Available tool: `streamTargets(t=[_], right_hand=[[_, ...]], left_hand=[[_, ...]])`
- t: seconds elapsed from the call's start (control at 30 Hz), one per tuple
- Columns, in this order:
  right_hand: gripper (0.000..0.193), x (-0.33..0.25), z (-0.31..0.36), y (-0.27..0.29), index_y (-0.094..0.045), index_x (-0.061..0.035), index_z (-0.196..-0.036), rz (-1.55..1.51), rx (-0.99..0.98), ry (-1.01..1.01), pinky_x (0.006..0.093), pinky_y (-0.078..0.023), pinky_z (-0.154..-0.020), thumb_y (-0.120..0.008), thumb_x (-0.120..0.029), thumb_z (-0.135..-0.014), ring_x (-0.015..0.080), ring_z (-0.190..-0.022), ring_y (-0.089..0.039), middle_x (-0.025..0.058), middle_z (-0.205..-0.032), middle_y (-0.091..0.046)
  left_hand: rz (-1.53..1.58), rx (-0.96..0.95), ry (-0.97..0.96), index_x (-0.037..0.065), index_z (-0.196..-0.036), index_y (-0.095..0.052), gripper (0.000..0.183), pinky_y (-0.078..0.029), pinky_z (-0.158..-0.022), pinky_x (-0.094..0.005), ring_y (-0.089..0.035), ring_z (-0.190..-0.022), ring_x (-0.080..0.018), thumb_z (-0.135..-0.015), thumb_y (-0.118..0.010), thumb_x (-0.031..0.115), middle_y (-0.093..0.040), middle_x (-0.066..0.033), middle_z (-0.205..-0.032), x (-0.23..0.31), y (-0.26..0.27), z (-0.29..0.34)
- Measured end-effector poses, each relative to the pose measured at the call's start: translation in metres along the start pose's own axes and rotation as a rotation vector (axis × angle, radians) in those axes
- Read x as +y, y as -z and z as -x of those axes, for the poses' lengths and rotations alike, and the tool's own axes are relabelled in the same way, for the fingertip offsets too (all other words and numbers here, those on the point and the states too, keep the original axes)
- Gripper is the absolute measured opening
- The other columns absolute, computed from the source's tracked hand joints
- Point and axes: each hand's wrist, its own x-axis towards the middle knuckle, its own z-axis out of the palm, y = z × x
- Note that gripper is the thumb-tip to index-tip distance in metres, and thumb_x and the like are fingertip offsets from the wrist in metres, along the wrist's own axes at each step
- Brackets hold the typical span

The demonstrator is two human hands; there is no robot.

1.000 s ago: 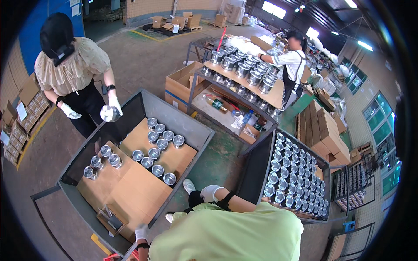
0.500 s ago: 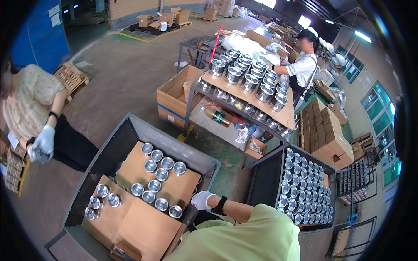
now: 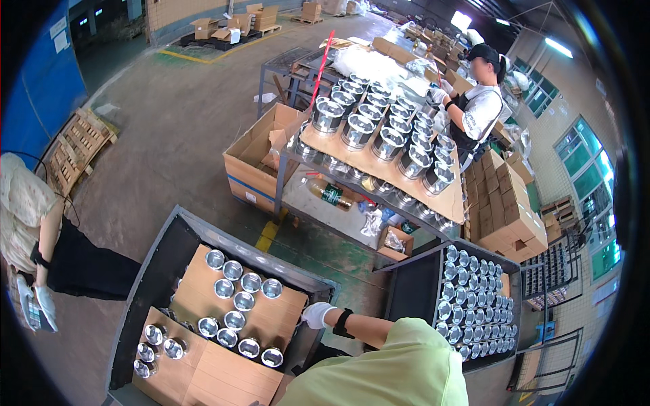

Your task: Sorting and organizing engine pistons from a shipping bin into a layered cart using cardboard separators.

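My right hand [image 3: 317,315] wears a white glove and has a black band at its wrist. It is at the right rim of the dark metal cart [image 3: 230,245]. Its fingers bend down out of sight, so whether it grips the rim cannot be seen. Inside that cart, brown cardboard sheets [image 3: 230,375] carry several silver metal pistons [image 3: 232,271]. More pistons [image 3: 175,348] stand in a small cluster at the cart's left. A pale green sleeve [image 3: 399,369] covers my upper arm. My left hand is out of view.
A second cart [image 3: 414,298] full of pistons stands to the right. Ahead, a worktable [image 3: 433,233] bears rows of larger pistons; a co-worker [image 3: 482,101] stands behind it. Another co-worker [image 3: 34,216] at far left has gloved hands together. A cardboard box [image 3: 247,172] sits beside the table.
The near cart has shifted downward in view while my right hand stays nearly in place. The left co-worker has moved to the left and lower. The one behind the table has raised their hands.
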Motion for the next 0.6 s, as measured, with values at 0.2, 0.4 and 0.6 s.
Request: streamTargets(t=[0.2, 0.4, 0.6], right_hand=[[0.035, 0.034, 0.007, -0.062, -0.069, -0.0096, -0.107, -0.098, -0.086, -0.061, 0.0414, -0.051, -0.087, -0.056, -0.016, -0.076, 0.0344, -0.102, -0.063, 0.0149, -0.107, -0.067], [0.041, 0.021, 0.028, -0.078, -0.067, -0.0139, -0.114, -0.225, 0.081, -0.159, 0.0392, -0.049, -0.092, -0.054, -0.014, -0.076, 0.0324, -0.105, -0.062, 0.0127, -0.11, -0.067], [0.038, 0.003, 0.047, -0.117, -0.069, -0.014, -0.11, -0.225, 0.106, -0.243, 0.0386, -0.049, -0.091, -0.056, -0.017, -0.075, 0.0319, -0.104, -0.063, 0.0123, -0.109, -0.068]], left_hand=[[-0.132, 0.06, -0.228, 0.014, -0.124, -0.06, 0.044, -0.05, -0.084, -0.0331, -0.062, -0.099, -0.0207, -0.088, -0.059, 0.04, -0.066, -0.0156, -0.106, 0.063, 0.022, -0.075], [-0.263, 0.132, -0.481, 0.013, -0.123, -0.061, 0.042, -0.05, -0.082, -0.0333, -0.062, -0.096, -0.0209, -0.089, -0.058, 0.038, -0.066, -0.0144, -0.103, 0.1, 0.056, -0.105], [-0.35, 0.166, -0.714, 0.011, -0.122, -0.061, 0.04, -0.05, -0.08, -0.0335, -0.061, -0.094, -0.0211, -0.09, -0.057, 0.036, -0.066, -0.0132, -0.101, 0.116, 0.054, -0.092]])
